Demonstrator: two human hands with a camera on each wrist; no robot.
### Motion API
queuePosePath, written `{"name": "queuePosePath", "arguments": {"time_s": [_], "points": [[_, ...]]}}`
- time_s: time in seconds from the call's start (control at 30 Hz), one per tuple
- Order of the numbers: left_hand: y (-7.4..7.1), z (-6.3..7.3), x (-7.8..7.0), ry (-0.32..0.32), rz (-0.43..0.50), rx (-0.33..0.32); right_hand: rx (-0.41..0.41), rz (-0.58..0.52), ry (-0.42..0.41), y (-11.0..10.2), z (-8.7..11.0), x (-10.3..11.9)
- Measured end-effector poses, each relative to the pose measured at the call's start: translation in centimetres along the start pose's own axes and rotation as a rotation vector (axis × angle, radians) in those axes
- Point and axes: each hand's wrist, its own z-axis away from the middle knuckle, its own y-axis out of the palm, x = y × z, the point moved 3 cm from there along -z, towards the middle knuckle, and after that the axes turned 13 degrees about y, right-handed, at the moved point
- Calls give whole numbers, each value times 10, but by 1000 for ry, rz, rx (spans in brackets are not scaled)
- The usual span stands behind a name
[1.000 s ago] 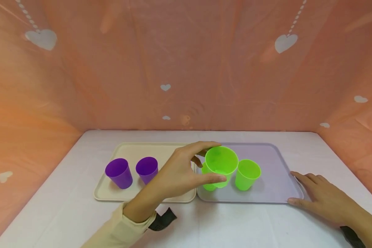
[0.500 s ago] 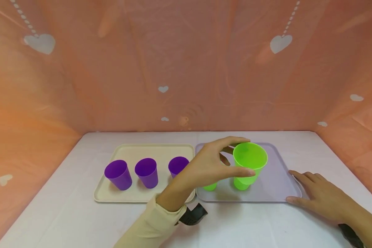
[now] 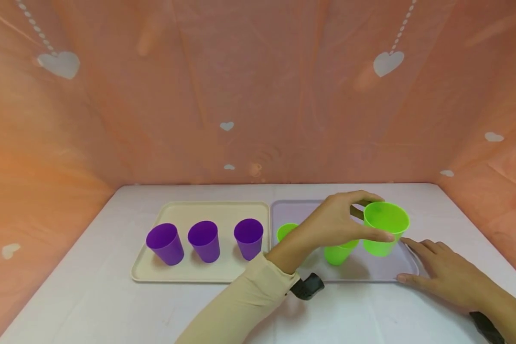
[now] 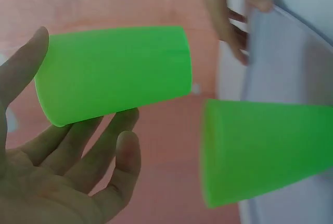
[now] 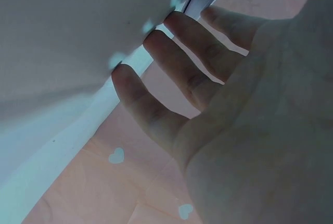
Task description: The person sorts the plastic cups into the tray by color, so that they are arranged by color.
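Note:
My left hand (image 3: 344, 217) grips a bright green cup (image 3: 386, 224) between thumb and fingers, its mouth up, over the right part of the lilac tray (image 3: 380, 268). In the left wrist view the held green cup (image 4: 117, 73) lies across the hand, apart from a second green cup (image 4: 265, 151). On the lilac tray stand a middle green cup (image 3: 337, 255), partly behind the left hand, and another green cup (image 3: 285, 230), mostly hidden by the forearm. My right hand (image 3: 447, 274) rests at the tray's right edge, thumb and fingertips touching there, holding no cup.
A cream tray (image 3: 176, 210) adjoins the lilac one on the left. It carries a left purple cup (image 3: 167, 246), a middle purple cup (image 3: 206, 246) and a right purple cup (image 3: 249, 241), all upright. An orange curtain (image 3: 258, 95) encloses the white table (image 3: 90, 286).
My left hand has carried the green cup rightward, past the middle green cup toward the tray's right side. The right purple cup has come into full view. My right hand has stayed in place.

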Motion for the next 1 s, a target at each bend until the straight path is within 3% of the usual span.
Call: {"name": "queuePosePath", "arguments": {"time_s": [0.13, 0.37, 0.5, 0.67, 1.0], "points": [[9, -15, 12, -38, 7, 36, 4, 5, 2, 1, 0, -1], [20, -38, 25, -56, -98, 124, -15, 6, -7, 0, 0, 0], [30, -46, 31, -40, -236, 202, -10, 10, 3, 0, 1, 0], [41, -47, 40, -36, -419, 311, -13, -5, -1, 0, 2, 0], [43, -51, 42, -55, -530, 301, -12, -6, -4, 0, 1, 0]]}}
